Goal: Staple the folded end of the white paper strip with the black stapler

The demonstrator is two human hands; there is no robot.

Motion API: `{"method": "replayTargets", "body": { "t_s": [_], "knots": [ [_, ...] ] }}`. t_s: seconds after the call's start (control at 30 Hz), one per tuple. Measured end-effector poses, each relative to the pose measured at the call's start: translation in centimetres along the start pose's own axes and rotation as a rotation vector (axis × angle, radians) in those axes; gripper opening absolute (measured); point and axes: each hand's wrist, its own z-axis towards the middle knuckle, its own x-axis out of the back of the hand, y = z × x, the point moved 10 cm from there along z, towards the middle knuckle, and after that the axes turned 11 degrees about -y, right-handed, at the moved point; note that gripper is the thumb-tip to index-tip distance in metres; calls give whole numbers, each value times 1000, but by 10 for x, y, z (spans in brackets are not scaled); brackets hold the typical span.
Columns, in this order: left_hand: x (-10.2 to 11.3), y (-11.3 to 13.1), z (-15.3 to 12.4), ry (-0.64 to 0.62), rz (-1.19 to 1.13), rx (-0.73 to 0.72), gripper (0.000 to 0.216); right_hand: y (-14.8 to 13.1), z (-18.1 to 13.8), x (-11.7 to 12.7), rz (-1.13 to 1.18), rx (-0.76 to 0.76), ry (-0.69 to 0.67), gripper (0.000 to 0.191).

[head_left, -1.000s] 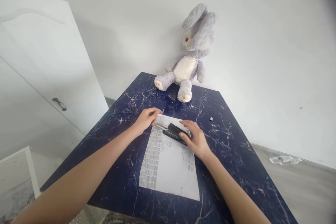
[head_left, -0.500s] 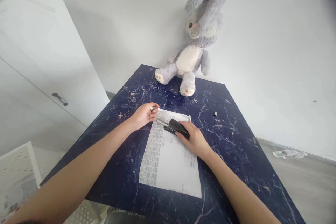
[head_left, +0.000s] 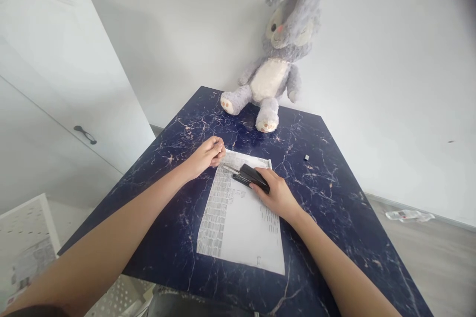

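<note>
My right hand is wrapped round a black stapler above the upper part of a printed sheet of paper. A thin metal piece sticks out of the stapler's left end, toward my other hand. My left hand is closed, thumb against curled fingers, at the sheet's top left corner. Whatever those fingers hold is hidden now. Blocks of print run down the paper's left side, and it lies flat on the dark blue marbled table.
A grey plush rabbit sits at the table's back edge against the wall. A small light-coloured block lies on the right side. To the left stands a white cabinet; clear plastic packaging lies on the floor at right.
My left hand has turned and its fingers have curled in, so the small silvery piece seen in them before no longer shows. The right hand keeps hold of the stapler. The view has shifted slightly.
</note>
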Motion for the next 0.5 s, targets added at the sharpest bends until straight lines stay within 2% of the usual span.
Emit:
{"method": "replayTargets", "body": {
  "t_s": [0.27,0.4,0.5],
  "knots": [
    [-14,-5,0,-153,159,21,28,2,0,-2,5,1,-11,34],
    [-12,-2,0,-133,274,-22,25,2,0,-3,4,7,-11,34],
    [-13,9,0,-101,229,-98,26,2,0,-3,5,13,-12,34]
  ]
}}
